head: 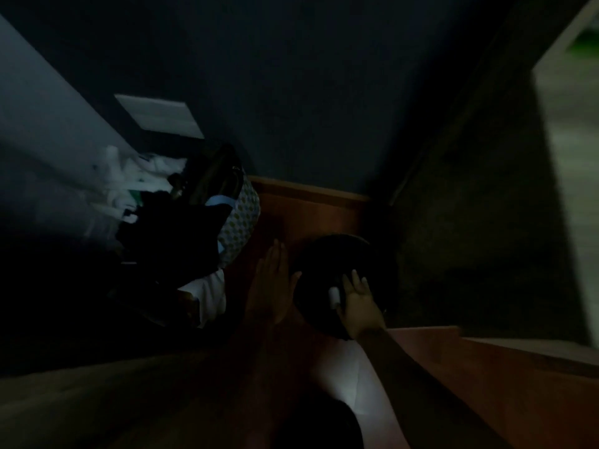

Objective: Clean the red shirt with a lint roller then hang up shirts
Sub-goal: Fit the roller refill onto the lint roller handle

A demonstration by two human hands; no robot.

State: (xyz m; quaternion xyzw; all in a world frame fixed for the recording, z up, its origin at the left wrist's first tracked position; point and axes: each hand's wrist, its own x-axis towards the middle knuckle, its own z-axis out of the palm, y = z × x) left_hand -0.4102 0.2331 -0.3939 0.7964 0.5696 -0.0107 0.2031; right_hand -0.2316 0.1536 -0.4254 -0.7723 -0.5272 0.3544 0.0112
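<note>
The scene is very dim and blurred. The lint roller [334,297] shows only as a small white cylinder, upright and slightly tilted, at the thumb side of the right hand [356,303]; its handle is hidden and whether the thumb wraps it cannot be told. That hand's fingers [355,280] lie straight and slightly spread over a dark round object [343,264], whose nature cannot be made out. The left hand [275,280] is just beside it to the left, fingers straight and pressed together, palm flat toward the reddish-brown wooden surface [311,215] beneath; contact is unclear. No red shirt can be picked out with any certainty. To the left sits a heap of clothing [168,222], mostly black with white pieces, together with a patterned fabric bag or basket [241,222]; individual garments are indistinguishable. A pale garment [350,374] lies below the forearms, cut off by shadow. A dark blue wall [291,92] fills the top.
</note>
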